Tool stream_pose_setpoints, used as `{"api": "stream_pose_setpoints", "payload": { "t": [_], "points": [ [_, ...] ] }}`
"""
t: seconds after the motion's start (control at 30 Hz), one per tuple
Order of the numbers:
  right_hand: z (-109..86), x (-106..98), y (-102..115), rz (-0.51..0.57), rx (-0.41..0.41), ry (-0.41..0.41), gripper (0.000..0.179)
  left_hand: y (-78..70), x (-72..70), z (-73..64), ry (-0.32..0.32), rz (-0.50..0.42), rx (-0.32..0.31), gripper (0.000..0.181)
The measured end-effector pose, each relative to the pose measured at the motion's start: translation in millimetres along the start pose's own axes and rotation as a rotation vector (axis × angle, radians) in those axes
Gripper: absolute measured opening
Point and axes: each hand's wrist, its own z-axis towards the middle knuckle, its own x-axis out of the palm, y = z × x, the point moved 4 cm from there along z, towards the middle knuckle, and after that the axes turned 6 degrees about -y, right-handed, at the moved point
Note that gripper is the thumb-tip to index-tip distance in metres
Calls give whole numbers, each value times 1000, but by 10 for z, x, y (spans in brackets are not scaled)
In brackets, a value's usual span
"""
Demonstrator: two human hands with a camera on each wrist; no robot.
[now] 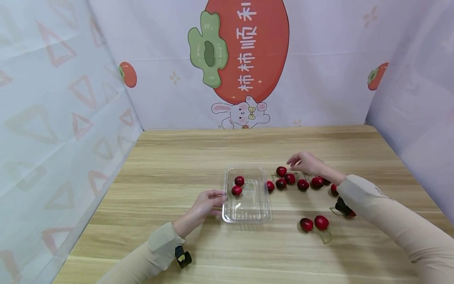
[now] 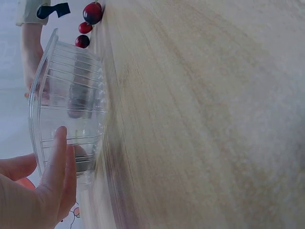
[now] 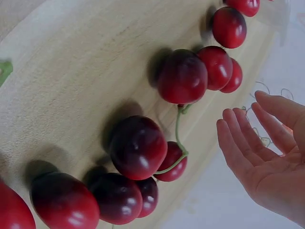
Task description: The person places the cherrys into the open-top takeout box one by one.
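Judged to be at an early stage. Showed just two cherries (image 1: 237,191) inside the clear plastic punnet (image 1: 252,203), close to its left edge, with most of its floor bare. Found the punnet near the middle of the wood-grain table (image 1: 170,165). Recorded the larger share outside: a loose row of stemmed cherries (image 1: 303,185) from just beside the punnet's right edge toward the table's right edge, partly hidden by the right sleeve (image 1: 383,215), plus a cherry pair (image 1: 321,222) farther from the back edge. Held the hands well apart: left hand (image 1: 205,204) with extended fingers against the punnet's left wall; right hand (image 1: 306,163) empty, relaxed, near the row. Judged as left: all fruit outside.
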Motion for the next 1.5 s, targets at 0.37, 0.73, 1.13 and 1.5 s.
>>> {"api": "stream_pose_setpoints", "payload": {
  "t": [0.37,0.73,1.13,1.5],
  "points": [
    [62,72,-136,-64,-19,19,16,-16,8,-22,-2,-5,0,34],
    [91,109,-229,-149,15,63,13,-33,13,-36,-4,6,1,34],
    [95,130,-312,-139,27,72,11,-17,6,-21,-4,8,-8,33],
    [120,190,-371,-140,14,38,5,-25,10,-31,-5,-1,0,34]
  ]
}}
